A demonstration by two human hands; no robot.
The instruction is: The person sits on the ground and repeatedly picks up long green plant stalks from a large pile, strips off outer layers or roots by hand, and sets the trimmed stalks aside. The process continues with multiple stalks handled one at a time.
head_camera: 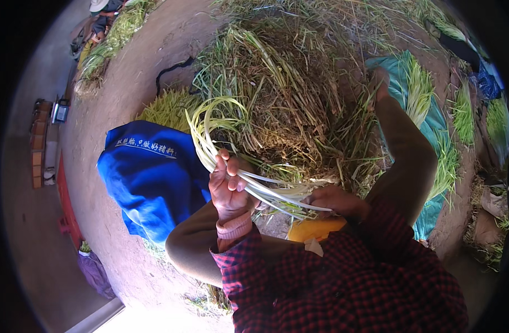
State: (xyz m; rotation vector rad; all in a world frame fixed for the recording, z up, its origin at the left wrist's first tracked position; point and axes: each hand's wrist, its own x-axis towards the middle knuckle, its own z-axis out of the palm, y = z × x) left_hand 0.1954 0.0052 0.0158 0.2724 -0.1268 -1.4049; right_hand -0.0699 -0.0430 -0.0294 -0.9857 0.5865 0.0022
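Note:
A small bunch of long pale stalks with yellow-green leaves point(204, 137), like blanched garlic chives, curves between my hands. My left hand point(231, 183) is closed around its middle, palm turned up, and the leafy ends arch over above it. At the pale lower ends is my right hand point(337, 202), its fingers on the stalks; shadow partly hides its grip. Just beyond my hands a large heap of green stalks and dry brown stems point(287, 95) lies on the ground. Left of the bunch, a blue cloth point(154, 179) bearing writing is spread by my knee.
More yellow-green leaves point(171, 110) lie behind the blue cloth. To the right, stalk bundles point(419, 89) rest on a green plastic sheet point(429, 220). A person point(100, 21) sits at the upper left. A purple bag point(94, 270) stands at the lower left.

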